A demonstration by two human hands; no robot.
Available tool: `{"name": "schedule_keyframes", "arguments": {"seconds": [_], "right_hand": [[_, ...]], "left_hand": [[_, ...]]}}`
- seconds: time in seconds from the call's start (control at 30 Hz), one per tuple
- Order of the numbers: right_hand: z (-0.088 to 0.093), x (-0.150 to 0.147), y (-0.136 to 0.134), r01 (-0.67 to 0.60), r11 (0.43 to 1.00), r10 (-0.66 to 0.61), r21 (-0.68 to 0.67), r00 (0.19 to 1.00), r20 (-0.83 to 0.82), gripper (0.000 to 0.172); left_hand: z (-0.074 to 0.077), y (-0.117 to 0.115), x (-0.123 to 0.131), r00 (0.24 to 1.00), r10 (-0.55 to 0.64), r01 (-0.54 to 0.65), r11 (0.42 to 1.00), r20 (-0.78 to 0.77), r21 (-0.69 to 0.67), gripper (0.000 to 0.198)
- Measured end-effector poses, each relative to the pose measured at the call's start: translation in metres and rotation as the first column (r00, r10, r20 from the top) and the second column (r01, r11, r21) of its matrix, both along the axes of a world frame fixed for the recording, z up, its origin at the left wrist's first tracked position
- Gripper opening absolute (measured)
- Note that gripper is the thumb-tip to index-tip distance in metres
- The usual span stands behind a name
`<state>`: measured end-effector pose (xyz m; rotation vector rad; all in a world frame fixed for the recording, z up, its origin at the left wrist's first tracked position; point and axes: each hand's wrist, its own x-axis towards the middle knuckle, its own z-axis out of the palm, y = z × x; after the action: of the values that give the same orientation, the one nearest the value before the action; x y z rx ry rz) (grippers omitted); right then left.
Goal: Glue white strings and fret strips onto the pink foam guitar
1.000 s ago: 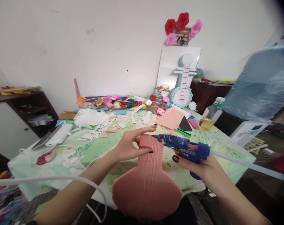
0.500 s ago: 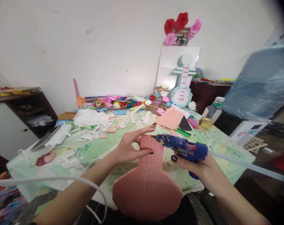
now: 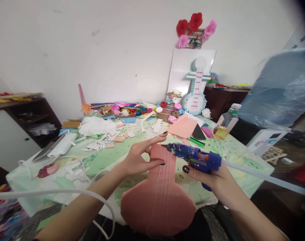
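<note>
A pink foam guitar shape (image 3: 159,197) with several white strings down its neck stands tilted in front of me. My left hand (image 3: 138,157) grips the top of its neck, thumb below and fingers stretched over the upper edge. My right hand (image 3: 209,177) is closed around a blue hot glue gun (image 3: 192,156). The gun's nozzle points left and touches the top of the neck near the strings. A clear glue stick sticks out of the gun's back to the right.
A green-covered table (image 3: 104,160) holds paper scraps, foam pieces, paper flowers and a pink sheet (image 3: 184,126). An oil bottle (image 3: 225,126) stands at the right. A finished blue guitar model (image 3: 196,92) leans on the wall. A white cord (image 3: 67,194) loops at the left.
The glue gun has crept slightly left toward the neck top. My left hand has held its grip almost unmoved.
</note>
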<state>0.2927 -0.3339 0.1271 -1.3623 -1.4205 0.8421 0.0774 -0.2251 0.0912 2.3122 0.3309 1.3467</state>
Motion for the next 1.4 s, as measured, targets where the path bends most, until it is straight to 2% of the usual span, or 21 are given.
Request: {"name": "schedule_keyframes", "arguments": {"seconds": [0.33, 0.73, 1.1, 1.27, 1.4], "right_hand": [[-0.008, 0.003, -0.003, 0.058, 0.997, -0.060, -0.051, 0.998, -0.034, 0.048], [-0.008, 0.003, -0.006, 0.134, 0.991, -0.135, 0.027, 0.991, 0.009, 0.048], [-0.013, 0.006, -0.006, 0.149, 0.988, -0.150, 0.051, 0.988, 0.022, 0.049], [-0.010, 0.004, 0.001, 0.068, 0.998, -0.068, -0.008, 0.998, 0.012, 0.045], [-0.010, 0.002, -0.002, 0.105, 0.993, -0.107, 0.044, 0.994, 0.036, 0.045]], "left_hand": [[0.001, -0.001, 0.000, 1.000, -0.018, 0.018, 1.000, 0.002, -0.016, 0.068], [0.003, -0.002, 0.002, 1.000, -0.005, 0.005, 1.000, -0.018, -0.029, 0.065], [0.002, -0.001, 0.001, 1.000, -0.006, 0.005, 1.000, -0.021, -0.027, 0.067], [0.001, -0.001, 0.001, 1.000, -0.014, 0.014, 1.000, -0.027, -0.022, 0.068], [0.001, -0.001, 0.000, 0.999, -0.003, 0.002, 1.000, -0.032, -0.017, 0.069]]}}
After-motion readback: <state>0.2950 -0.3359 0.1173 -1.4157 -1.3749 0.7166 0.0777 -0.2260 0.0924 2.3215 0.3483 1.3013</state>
